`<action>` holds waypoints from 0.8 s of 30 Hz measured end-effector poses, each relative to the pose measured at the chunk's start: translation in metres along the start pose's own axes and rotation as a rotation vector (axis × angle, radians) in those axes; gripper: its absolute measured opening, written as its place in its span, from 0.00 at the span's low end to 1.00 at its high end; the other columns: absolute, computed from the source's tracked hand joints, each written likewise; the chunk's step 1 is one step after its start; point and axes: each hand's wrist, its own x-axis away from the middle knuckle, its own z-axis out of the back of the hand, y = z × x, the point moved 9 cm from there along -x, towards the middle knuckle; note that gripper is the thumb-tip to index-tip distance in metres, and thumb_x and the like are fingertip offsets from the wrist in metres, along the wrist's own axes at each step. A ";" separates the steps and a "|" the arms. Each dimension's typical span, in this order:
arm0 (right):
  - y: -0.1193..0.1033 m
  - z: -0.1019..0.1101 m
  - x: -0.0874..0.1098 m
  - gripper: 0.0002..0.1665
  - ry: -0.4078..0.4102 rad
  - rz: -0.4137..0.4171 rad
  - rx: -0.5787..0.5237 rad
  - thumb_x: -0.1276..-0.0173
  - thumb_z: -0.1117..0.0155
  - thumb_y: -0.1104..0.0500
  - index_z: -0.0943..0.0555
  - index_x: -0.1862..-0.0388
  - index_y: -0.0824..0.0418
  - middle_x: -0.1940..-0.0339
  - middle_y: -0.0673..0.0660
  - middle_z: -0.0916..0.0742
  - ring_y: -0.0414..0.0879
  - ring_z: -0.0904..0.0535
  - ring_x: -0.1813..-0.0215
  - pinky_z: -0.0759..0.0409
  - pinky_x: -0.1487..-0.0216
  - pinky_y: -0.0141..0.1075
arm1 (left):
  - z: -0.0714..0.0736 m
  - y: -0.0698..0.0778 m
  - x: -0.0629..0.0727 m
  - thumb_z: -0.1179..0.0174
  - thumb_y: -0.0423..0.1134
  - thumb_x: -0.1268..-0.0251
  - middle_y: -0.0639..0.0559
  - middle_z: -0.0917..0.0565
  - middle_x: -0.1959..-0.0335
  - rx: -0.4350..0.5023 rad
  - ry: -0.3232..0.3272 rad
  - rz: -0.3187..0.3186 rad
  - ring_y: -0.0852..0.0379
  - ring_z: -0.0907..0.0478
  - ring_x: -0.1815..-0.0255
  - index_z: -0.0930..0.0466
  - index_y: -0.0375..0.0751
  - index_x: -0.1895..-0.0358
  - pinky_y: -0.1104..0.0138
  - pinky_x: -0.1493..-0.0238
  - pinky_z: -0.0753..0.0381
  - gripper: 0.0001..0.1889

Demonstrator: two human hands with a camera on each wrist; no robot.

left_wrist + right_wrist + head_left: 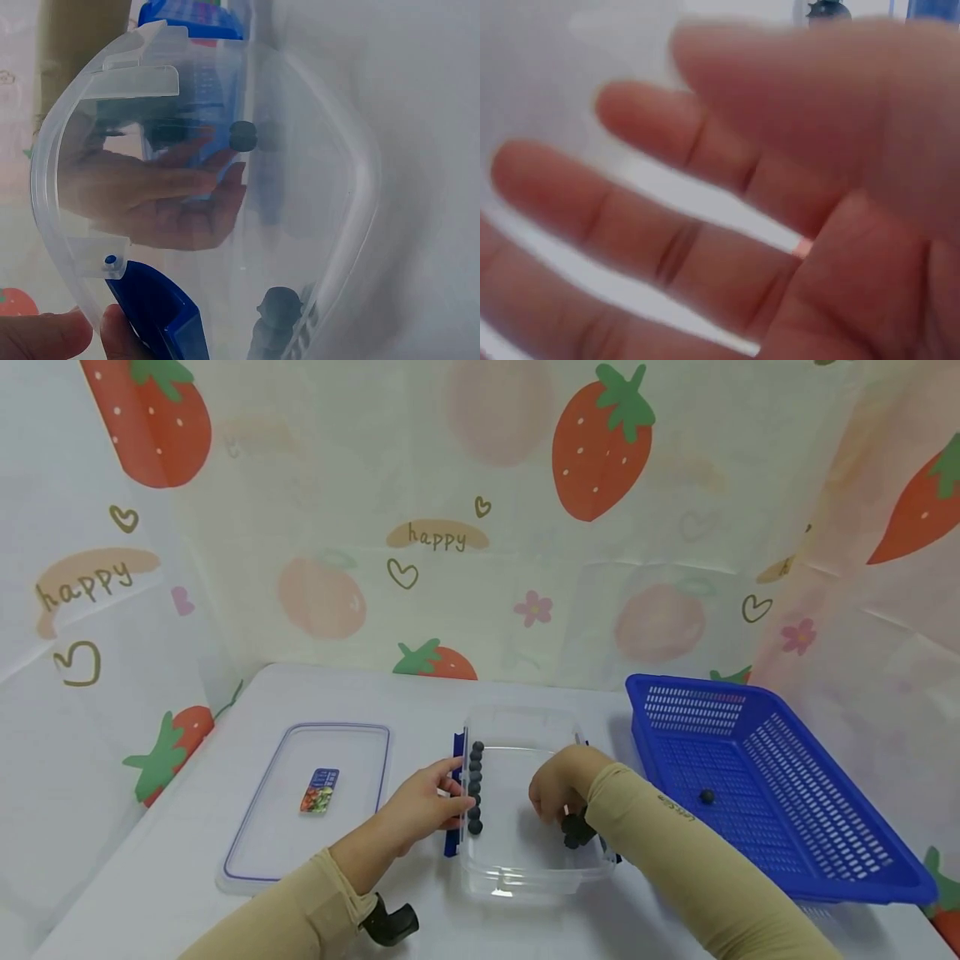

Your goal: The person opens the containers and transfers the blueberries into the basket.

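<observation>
A clear plastic box (517, 887) stands on the table with a column of small dark balls (476, 787) along its left inner wall. My left hand (431, 806) pinches the box's left wall, thumb over the rim, beside a blue side latch (161, 311). My right hand (562, 783) reaches down inside the box's right half. In the right wrist view its fingers (562, 195) are loosely extended and spread, with nothing seen between them. Through the wall, the left wrist view shows a dark ball (242, 136) on the box floor close to the right fingertips.
A blue perforated basket (825, 877) stands to the right, with a single dark ball (707, 796) in it. Left of the box lies a clear lid (262, 827) with a blue seal and a printed label (320, 791). A strawberry-patterned sheet (480, 610) hangs behind the table.
</observation>
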 end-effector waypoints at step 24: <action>-0.002 -0.045 -0.001 0.13 -0.321 0.050 -0.292 0.41 0.46 0.73 0.20 0.60 0.63 0.65 0.62 0.15 0.48 0.18 0.70 0.20 0.71 0.34 | -0.007 0.002 0.000 0.40 0.35 0.41 0.45 0.29 0.62 -0.004 -0.021 0.001 0.56 0.23 0.68 0.43 0.44 0.32 0.67 0.63 0.18 0.34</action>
